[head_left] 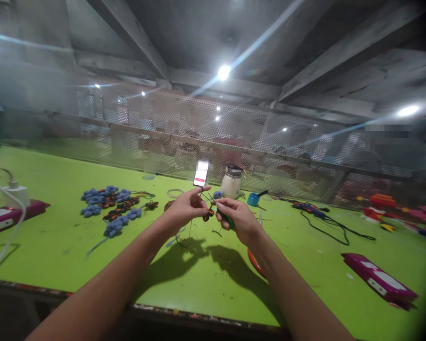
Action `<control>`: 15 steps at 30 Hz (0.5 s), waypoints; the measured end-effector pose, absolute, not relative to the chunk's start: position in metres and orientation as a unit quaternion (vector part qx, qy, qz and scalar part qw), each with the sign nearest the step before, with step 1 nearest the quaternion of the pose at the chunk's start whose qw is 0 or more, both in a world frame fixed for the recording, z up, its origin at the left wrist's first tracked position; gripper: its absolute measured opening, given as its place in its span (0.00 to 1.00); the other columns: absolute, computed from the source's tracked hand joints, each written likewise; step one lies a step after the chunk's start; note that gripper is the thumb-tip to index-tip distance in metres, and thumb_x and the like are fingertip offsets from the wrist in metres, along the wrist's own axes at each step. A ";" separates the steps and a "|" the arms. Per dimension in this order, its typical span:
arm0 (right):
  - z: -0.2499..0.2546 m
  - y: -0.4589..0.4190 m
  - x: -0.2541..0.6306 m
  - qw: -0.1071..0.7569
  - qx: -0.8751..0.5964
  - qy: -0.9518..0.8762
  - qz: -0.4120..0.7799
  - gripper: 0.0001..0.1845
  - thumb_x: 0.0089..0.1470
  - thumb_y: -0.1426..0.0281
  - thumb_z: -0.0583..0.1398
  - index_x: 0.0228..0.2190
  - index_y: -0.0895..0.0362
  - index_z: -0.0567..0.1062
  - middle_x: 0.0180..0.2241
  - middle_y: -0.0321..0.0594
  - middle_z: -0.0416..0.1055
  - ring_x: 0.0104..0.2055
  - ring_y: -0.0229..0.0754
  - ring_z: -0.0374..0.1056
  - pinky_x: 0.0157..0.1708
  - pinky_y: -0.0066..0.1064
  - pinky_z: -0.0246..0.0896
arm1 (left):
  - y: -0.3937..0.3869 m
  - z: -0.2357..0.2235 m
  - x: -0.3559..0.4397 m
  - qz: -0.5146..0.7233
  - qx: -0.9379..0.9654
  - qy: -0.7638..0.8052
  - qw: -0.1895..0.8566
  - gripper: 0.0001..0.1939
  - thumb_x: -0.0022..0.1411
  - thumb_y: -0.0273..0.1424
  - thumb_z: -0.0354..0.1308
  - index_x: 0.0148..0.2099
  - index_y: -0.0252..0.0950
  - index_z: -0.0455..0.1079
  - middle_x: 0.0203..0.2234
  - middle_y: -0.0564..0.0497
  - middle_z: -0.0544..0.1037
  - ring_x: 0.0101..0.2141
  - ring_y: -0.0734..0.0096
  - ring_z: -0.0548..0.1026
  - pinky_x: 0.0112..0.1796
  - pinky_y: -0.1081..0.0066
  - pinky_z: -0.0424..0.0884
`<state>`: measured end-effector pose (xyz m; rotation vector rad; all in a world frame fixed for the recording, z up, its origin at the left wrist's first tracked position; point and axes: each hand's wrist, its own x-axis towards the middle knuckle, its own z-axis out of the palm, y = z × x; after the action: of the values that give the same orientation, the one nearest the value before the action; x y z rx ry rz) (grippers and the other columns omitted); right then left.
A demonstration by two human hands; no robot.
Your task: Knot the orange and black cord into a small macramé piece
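Over the middle of the green table, my left hand (186, 208) pinches a small black-and-orange crochet piece (208, 215), with a strand of yarn running up over its fingers. My right hand (237, 215) is closed round a crochet hook with a green handle (228, 220). The thin metal end of the hook meets the yarn between both hands; the exact loops are too small to make out. A yellowish strand (190, 229) hangs below my left hand. Part of a dark yarn bundle (169, 204) shows behind the left wrist.
Blue crochet flowers (114, 226) and dark orange ones lie left. Behind my hands stand a lit phone (200, 174), a dark-lidded jar (231, 182) and a blue pot (253, 199). Magenta power strips (379, 279) flank me. A red loop (255, 263) shows beside my right forearm.
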<state>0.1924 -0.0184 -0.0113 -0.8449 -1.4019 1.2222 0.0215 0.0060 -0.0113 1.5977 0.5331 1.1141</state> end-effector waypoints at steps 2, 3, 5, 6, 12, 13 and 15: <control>-0.012 -0.018 0.193 0.522 -0.353 -0.587 0.508 0.16 0.42 0.63 0.65 0.32 0.61 0.74 0.16 0.32 0.66 0.13 0.28 0.55 0.12 0.21 0.44 | 0.005 -0.011 0.021 0.469 0.668 0.225 0.532 0.40 0.45 0.24 0.63 0.60 0.27 0.54 0.22 0.53 0.71 0.24 0.74 0.69 0.30 0.68 0.65; -0.012 -0.018 0.193 0.520 -0.353 -0.590 0.507 0.16 0.42 0.64 0.65 0.33 0.61 0.74 0.16 0.32 0.66 0.13 0.28 0.55 0.13 0.21 0.45 | 0.005 -0.010 0.021 0.469 0.667 0.225 0.533 0.40 0.45 0.24 0.63 0.60 0.27 0.53 0.22 0.53 0.71 0.23 0.74 0.69 0.30 0.68 0.65; -0.012 -0.018 0.194 0.517 -0.352 -0.598 0.501 0.16 0.43 0.64 0.64 0.35 0.61 0.75 0.16 0.32 0.67 0.13 0.28 0.55 0.13 0.21 0.45 | 0.004 -0.010 0.021 0.468 0.665 0.222 0.538 0.41 0.45 0.23 0.64 0.61 0.28 0.52 0.21 0.54 0.71 0.23 0.74 0.70 0.30 0.67 0.65; -0.013 -0.018 0.194 0.515 -0.351 -0.603 0.497 0.17 0.43 0.65 0.64 0.36 0.60 0.75 0.16 0.33 0.67 0.13 0.28 0.55 0.13 0.21 0.46 | 0.004 -0.010 0.021 0.466 0.665 0.219 0.541 0.42 0.45 0.23 0.63 0.62 0.29 0.51 0.21 0.54 0.71 0.23 0.73 0.70 0.30 0.68 0.65; -0.011 -0.018 0.196 0.513 -0.354 -0.636 0.455 0.17 0.44 0.66 0.63 0.38 0.61 0.77 0.17 0.34 0.68 0.13 0.28 0.56 0.13 0.23 0.47 | 0.004 -0.010 0.020 0.462 0.661 0.222 0.548 0.42 0.45 0.21 0.63 0.61 0.29 0.51 0.21 0.55 0.71 0.24 0.74 0.68 0.30 0.68 0.66; -0.010 -0.018 0.197 0.513 -0.355 -0.641 0.447 0.17 0.44 0.66 0.63 0.37 0.60 0.78 0.17 0.34 0.68 0.13 0.28 0.56 0.13 0.23 0.47 | 0.004 -0.010 0.020 0.460 0.662 0.221 0.548 0.42 0.45 0.21 0.63 0.61 0.29 0.52 0.21 0.54 0.71 0.24 0.74 0.68 0.30 0.68 0.66; -0.008 -0.019 0.199 0.512 -0.356 -0.649 0.435 0.16 0.44 0.66 0.64 0.36 0.60 0.78 0.16 0.34 0.69 0.13 0.29 0.57 0.13 0.23 0.47 | 0.005 -0.010 0.019 0.456 0.666 0.218 0.549 0.41 0.45 0.22 0.63 0.61 0.30 0.52 0.22 0.54 0.71 0.24 0.74 0.69 0.30 0.67 0.66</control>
<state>0.1990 -0.0187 -0.0076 -0.8572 -1.5623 1.0473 0.0191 0.0050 -0.0101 1.5770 0.5163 1.0801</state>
